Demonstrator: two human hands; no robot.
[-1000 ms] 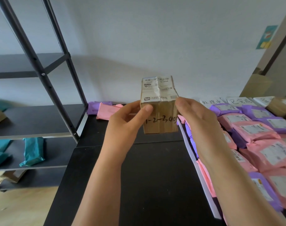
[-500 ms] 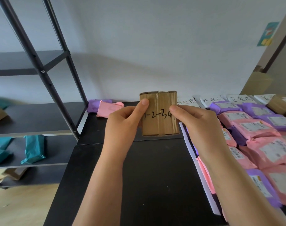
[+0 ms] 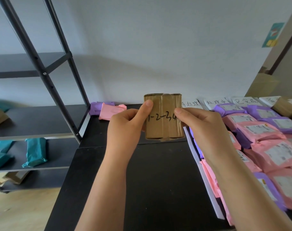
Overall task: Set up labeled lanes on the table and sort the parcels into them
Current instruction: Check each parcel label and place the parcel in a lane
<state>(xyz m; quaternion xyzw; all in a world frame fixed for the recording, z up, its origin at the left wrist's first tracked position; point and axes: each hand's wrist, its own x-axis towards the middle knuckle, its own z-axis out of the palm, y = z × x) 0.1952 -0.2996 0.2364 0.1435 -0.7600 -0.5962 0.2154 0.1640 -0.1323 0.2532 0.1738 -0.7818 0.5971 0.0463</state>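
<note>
Brown cardboard parcel is held upright in the air over the back-centre of the black bench, not touching it. L hand pinches its left edge, thumb on the front face, other fingers behind. R hand pinches the right edge the same way. Black marker on the front reads "1-2-3…", w/ the end hidden by the R thumb. Tape runs down the middle of the face.

Along the bench's back edge, right of the parcel: white label cards w/ handwritten characters, side by side. In front of them the right side of the bench is packed w/ pink & purple mailers in overlapping rows. A white strip runs back-to-front along their left side. At the back-left corner of the bench, a purple mailer touches a pink mailer. Left of the bench is a dark shelf rack w/ teal packets on a lower shelf.
</note>
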